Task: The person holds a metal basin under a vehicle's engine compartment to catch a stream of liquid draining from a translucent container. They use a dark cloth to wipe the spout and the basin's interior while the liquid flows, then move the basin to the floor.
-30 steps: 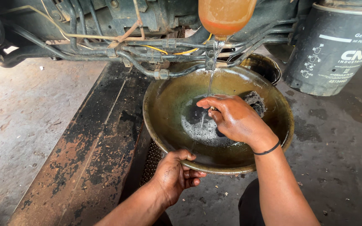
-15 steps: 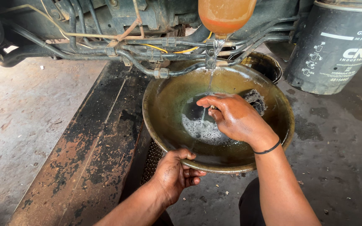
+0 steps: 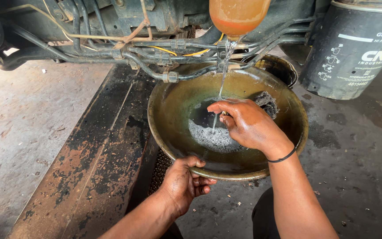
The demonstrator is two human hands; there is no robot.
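A wide, dirty metal pan [image 3: 173, 102] sits on the workshop floor, with dark foamy liquid [image 3: 213, 135] pooled in its bottom. My left hand [image 3: 184, 183] grips the pan's near rim. My right hand [image 3: 248, 124] reaches into the pan under a thin stream of liquid [image 3: 223, 79], fingers curled; whether they pinch something small I cannot tell. The stream falls from an orange translucent container [image 3: 237, 15] held above. A dark rag or sponge [image 3: 266, 102] lies inside the pan, beyond my right hand.
Hoses and pipes [image 3: 147, 57] of a vehicle's underside hang just behind the pan. A large dark bucket [image 3: 354, 53] stands at the right, a smaller round tin [image 3: 277, 66] behind the pan. A rusty, oily metal plate [image 3: 89, 163] runs along the left.
The stream keeps running onto my right hand, whose fingers have shifted slightly. The pan and my left hand have stayed put.
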